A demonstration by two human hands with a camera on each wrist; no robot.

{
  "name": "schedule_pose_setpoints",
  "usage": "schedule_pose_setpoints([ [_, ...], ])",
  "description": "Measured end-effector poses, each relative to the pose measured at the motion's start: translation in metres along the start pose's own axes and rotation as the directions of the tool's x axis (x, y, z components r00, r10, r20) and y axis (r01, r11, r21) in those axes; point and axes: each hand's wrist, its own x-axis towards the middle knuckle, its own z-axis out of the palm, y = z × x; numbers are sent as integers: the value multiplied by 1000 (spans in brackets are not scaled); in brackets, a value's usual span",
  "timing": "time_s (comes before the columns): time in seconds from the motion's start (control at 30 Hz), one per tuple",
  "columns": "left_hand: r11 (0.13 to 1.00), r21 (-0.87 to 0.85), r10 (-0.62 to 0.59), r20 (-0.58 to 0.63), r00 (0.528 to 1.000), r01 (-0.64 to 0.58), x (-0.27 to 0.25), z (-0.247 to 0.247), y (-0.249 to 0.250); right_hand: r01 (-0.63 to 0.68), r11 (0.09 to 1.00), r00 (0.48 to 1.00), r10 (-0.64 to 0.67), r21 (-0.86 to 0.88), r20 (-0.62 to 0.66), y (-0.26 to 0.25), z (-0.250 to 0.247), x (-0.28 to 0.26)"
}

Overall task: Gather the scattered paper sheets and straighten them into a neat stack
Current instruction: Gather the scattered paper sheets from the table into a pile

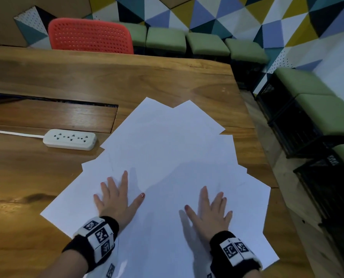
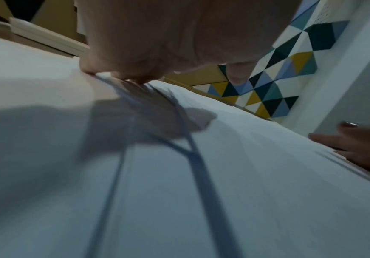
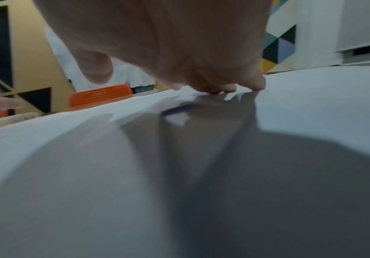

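Several white paper sheets [image 1: 167, 147] lie fanned out and overlapping on the wooden table [image 1: 87, 77], their corners pointing different ways. My left hand [image 1: 117, 197] lies flat on the sheets at the lower left, fingers spread and straight. On the lower right my right hand [image 1: 209, 211] lies flat the same way. In the left wrist view the palm [image 2: 146, 43] hovers low over the paper [image 2: 245, 174], fingertips touching it. The right wrist view shows that hand's fingertips [image 3: 212, 89] pressing on the paper [image 3: 69, 174].
A white power strip [image 1: 69, 139] with its cord lies left of the sheets, beside a cable slot in the table. A red chair [image 1: 90, 36] stands behind the far edge. The table's right edge runs close to the papers; green stools [image 1: 317, 109] on black crates stand beyond it.
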Motion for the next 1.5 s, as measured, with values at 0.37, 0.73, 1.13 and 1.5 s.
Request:
schedule_pose_setpoints([
  [0.37, 863, -493, -187, -109, 976, 110, 4, -33, -22, -74, 778, 941, 261, 624, -214, 31, -39, 6],
  [0.73, 564, -802, -246, 65, 967, 197, -2, -45, -33, 40, 749, 970, 128, 661, -205, 36, -38, 11],
  [1.13, 591, -803, -134, 5, 991, 84, 5, -40, -26, 92, 837, 983, 11, 540, -185, 33, -25, 3],
  [1.5, 242, -940, -133, 213, 968, 240, -1, -39, -23, 107, 821, 994, -98, 560, -46, 48, -19, 8],
])
